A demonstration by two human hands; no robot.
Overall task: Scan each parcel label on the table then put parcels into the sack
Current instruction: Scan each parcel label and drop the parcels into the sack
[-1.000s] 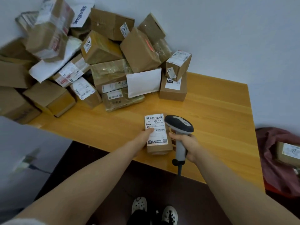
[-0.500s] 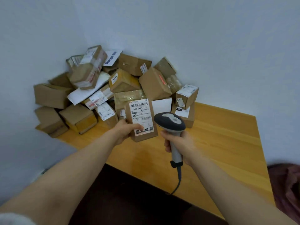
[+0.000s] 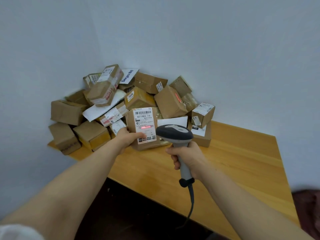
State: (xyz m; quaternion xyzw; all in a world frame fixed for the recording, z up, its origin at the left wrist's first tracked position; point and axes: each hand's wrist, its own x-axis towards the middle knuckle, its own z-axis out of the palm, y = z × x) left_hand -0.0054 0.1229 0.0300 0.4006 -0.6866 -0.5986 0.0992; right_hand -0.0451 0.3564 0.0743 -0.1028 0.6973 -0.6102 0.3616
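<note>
Cable (image 3: 191, 201): dark, hangs from the butt of the scanner handle and drops past the near edge of the table.
Right hand (image 3: 187, 158): fingers curled tightly round the grey handle, holding the scanner upright above the table.
Scanner (image 3: 174, 133): its dark head points away from the person at the parcel's label. In view, the head covers the parcel's lower right corner.
Left hand (image 3: 128, 137): grips the parcel at its lower left, with the thumb lying across the front by the label's bottom corner. The fingers are hidden behind the box.
Parcel (image 3: 131, 122): small brown cardboard box, held upright in front of the pile, just left of the scanner head, label side towards the person.
Label (image 3: 144, 116): white, barcode at the top, "507-P802 170" printed beneath. A red line of light crosses the lower barcode.
Table (image 3: 242, 161): light wood, bare on its right half.
White envelope (image 3: 173, 121): leans behind the scanner head, at the foot of the pile.
Pile (image 3: 107, 94): many brown boxes and a few white mailers, heaped in the table's far left corner against the wall. One yellowish box reads "1006".
Small box (image 3: 203, 113): sits tilted on a larger box at the pile's right end.
Dark red cloth (image 3: 308, 205): low at the right edge, beside the table, blurred.
Wall (image 3: 207, 49): plain pale blue-grey.
</note>
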